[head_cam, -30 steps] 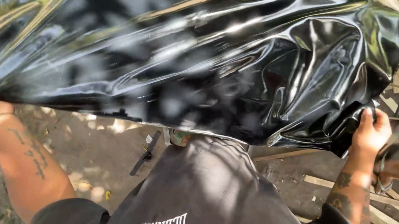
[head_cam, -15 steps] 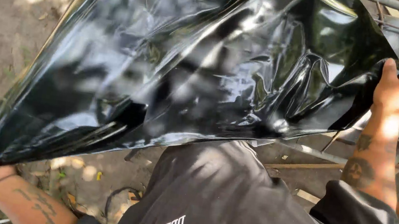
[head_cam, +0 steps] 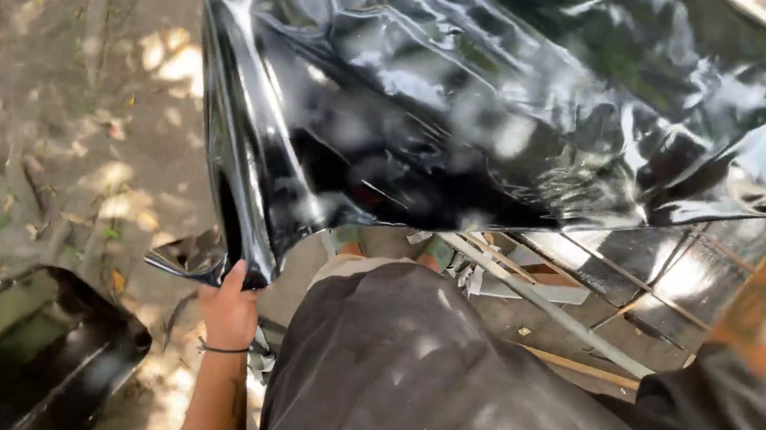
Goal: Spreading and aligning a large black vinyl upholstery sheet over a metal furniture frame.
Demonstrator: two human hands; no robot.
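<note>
**Glossy sheet held aloft**

Gripped a large glossy black plastic sheet (head_cam: pixel 480 108) by its lower corner, left hand (head_cam: pixel 230 309) clamped shut. Spread crumpled and mirror-bright above and ahead of that hand. Saw only a blurred right forearm; cannot tell its hand's grip.

Black short-sleeved shirt (head_cam: pixel 477 401) (white lettering at the hem), thin dark wristband (head_cam: pixel 224 350), tattooed forearms
</note>
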